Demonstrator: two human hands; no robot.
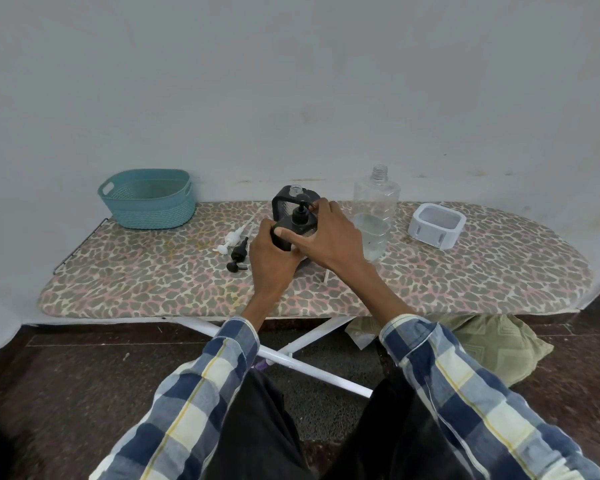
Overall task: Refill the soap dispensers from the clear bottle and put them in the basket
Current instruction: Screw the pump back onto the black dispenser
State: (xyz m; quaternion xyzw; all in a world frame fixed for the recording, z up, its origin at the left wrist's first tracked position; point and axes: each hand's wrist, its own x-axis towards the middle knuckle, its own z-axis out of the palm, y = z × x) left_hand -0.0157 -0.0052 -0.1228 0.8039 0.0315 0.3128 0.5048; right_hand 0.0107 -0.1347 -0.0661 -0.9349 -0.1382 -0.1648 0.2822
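Both hands are busy: left hand (274,252) is gripping the black dispenser (293,230), right hand (329,233) is twisting its pump (300,213) on. Next, carrying it to the basket (146,199).

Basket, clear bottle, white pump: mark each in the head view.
basket (153,206), head view, front wall below the rim.
clear bottle (378,199), head view, upper body under the open neck.
white pump (234,236), head view, collar of the pump lying on the board.

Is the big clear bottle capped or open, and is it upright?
Open and upright. The clear bottle stands on the ironing board with bare neck threads, no cap, liquid only in its lower part.
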